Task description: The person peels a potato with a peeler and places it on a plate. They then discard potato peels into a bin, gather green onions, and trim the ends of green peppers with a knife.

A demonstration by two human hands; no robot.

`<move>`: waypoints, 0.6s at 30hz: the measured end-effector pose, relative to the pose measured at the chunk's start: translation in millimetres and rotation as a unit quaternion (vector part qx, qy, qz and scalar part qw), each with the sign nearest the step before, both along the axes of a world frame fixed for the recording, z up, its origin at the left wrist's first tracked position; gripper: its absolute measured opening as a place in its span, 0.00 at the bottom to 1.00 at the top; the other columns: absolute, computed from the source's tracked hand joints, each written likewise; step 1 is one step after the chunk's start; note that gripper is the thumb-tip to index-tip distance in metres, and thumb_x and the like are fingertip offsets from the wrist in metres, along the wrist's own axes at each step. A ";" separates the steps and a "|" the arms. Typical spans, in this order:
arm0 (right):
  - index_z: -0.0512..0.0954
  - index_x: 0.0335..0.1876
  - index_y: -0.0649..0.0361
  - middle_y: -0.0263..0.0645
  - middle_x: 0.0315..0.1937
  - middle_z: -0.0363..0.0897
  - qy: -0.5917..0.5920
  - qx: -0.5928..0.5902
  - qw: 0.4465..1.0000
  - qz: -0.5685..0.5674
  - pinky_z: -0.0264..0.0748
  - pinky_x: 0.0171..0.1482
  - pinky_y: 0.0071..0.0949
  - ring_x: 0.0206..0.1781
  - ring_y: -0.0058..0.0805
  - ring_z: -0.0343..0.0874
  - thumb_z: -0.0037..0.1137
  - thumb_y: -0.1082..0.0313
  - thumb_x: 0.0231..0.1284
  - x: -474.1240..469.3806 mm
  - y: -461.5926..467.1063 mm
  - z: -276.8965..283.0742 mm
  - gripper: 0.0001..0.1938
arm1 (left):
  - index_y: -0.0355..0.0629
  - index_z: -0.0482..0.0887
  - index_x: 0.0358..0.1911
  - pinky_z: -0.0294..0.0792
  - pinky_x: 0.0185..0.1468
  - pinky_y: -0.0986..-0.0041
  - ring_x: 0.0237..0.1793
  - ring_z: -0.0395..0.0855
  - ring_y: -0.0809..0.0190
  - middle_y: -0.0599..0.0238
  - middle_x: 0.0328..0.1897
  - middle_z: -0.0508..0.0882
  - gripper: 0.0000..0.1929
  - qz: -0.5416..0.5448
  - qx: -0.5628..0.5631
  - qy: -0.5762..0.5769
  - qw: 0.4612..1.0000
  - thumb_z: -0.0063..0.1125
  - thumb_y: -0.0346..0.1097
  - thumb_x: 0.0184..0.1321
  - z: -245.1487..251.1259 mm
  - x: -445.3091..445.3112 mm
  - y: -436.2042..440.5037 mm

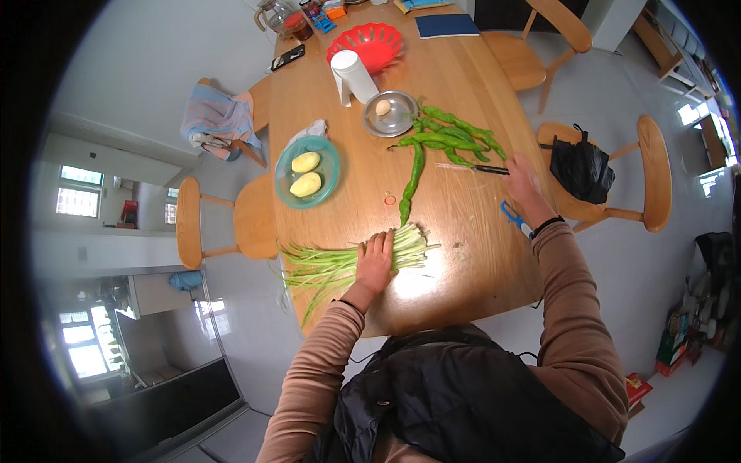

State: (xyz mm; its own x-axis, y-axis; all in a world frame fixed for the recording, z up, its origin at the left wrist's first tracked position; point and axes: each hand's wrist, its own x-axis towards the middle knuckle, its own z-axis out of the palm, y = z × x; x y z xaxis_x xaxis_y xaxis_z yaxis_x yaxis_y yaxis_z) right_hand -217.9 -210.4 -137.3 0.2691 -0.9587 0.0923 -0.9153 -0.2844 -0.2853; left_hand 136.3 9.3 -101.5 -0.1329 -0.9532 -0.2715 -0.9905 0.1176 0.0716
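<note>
My left hand (376,261) lies over a bundle of thin green stalks (341,263) near the table's front edge, close to their pale cut ends. At the right side of the table my right hand (524,180) is on the black handle of a knife (491,169), whose blade points left. Several long green peppers (446,139) lie beyond the knife, and one stretches down towards the stalks. A blue-handled peeler (510,213) rests below my right hand. A small red ring (390,200) lies between the stalks and a teal bowl (334,191) with two peeled potatoes (305,184).
A metal dish (402,124) with an egg (382,107), a white paper roll (356,78) and a red scalloped basket (376,46) stand farther back. A phone (288,58) and a blue folder (447,26) lie beyond. Wooden chairs flank the table; one holds a black bag (582,168).
</note>
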 end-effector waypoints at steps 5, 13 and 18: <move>0.73 0.42 0.60 0.43 0.48 0.69 -0.044 0.013 0.998 -0.042 0.76 0.49 0.44 0.54 0.45 0.73 0.57 0.73 0.57 3.5 -10.4 3.9 0.08 | 0.42 0.47 0.73 0.53 0.69 0.49 0.70 0.59 0.53 0.58 0.69 0.62 0.58 0.005 0.013 -0.008 1.000 0.76 0.46 0.40 -4.3 -0.4 0.1; 0.72 0.47 0.60 0.48 0.49 0.70 -0.073 0.024 0.993 -0.093 0.72 0.48 0.47 0.54 0.52 0.72 0.57 0.71 0.59 25.6 -45.7 -5.0 0.11 | 0.42 0.45 0.73 0.50 0.71 0.46 0.72 0.55 0.53 0.58 0.72 0.58 0.58 0.021 0.030 -0.019 0.999 0.75 0.45 0.42 -7.3 -4.4 1.0; 0.70 0.51 0.64 0.52 0.49 0.70 -0.180 -0.041 0.971 -0.155 0.69 0.55 0.49 0.55 0.54 0.71 0.55 0.73 0.58 17.6 -4.3 -15.6 0.15 | 0.42 0.44 0.73 0.48 0.72 0.45 0.73 0.53 0.53 0.58 0.73 0.57 0.57 0.035 0.044 -0.016 0.998 0.74 0.44 0.44 -9.3 -5.0 1.0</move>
